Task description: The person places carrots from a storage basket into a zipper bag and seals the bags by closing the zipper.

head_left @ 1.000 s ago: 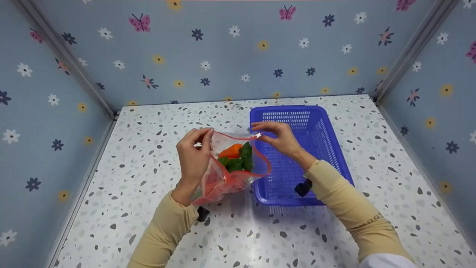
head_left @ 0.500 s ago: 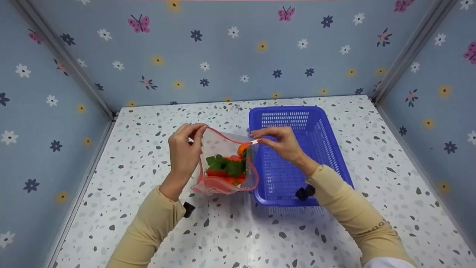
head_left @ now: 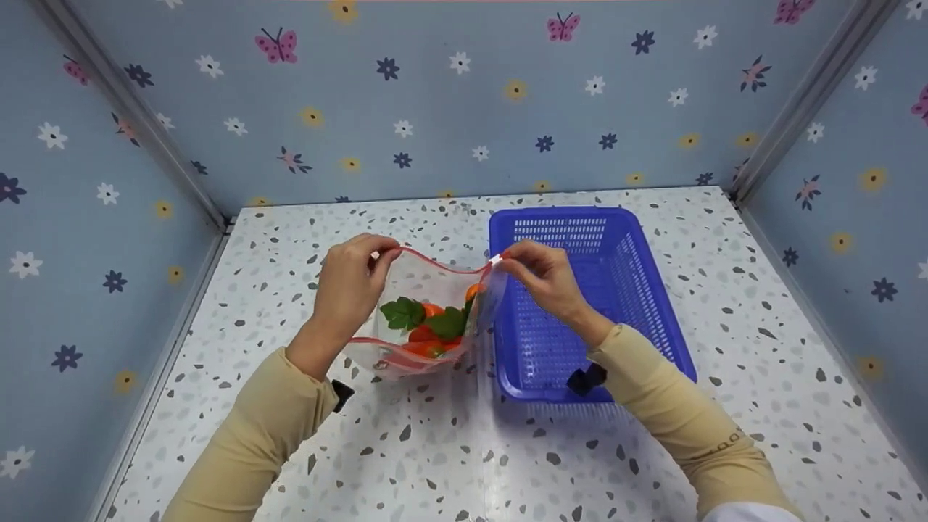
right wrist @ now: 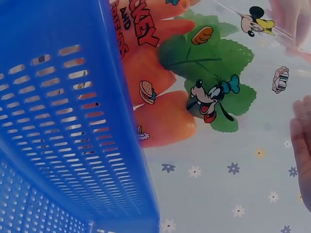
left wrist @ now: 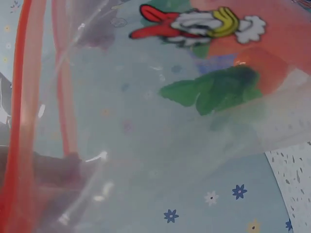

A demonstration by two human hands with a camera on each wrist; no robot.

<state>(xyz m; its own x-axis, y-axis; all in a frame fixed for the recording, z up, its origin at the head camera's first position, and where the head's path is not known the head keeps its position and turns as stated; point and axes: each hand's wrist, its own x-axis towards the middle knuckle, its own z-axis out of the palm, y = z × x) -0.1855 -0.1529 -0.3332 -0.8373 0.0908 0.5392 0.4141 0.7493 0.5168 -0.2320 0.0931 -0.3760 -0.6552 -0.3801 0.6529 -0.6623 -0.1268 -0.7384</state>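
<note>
A clear zip bag point(head_left: 428, 274) with a red-pink zip edge and printed cartoon figures hangs open between my hands. My left hand point(head_left: 351, 279) pinches the far left of its rim. At the rim's right corner, my right hand point(head_left: 549, 279) pinches the edge by the white slider point(head_left: 496, 259). Inside lie orange-red vegetables point(head_left: 433, 335) that look like peppers or carrots, with green leaves point(head_left: 403, 313) on top. Through the bag wall, the leaves point(right wrist: 209, 63) and orange vegetables point(right wrist: 165, 119) show in the right wrist view. The left wrist view shows the leaves point(left wrist: 214, 91) too.
A blue plastic basket point(head_left: 507, 377) with slotted walls stands right of the bag, partly under my right hand. Both rest on a white speckled tabletop point(head_left: 406, 464). Flower-patterned panels point(head_left: 435, 94) enclose the back and both sides.
My left hand has moved left, pulling the bag's mouth wider. The bag has shifted left and more of its contents shows. The right hand stays near the basket, still pinching the slider corner.
</note>
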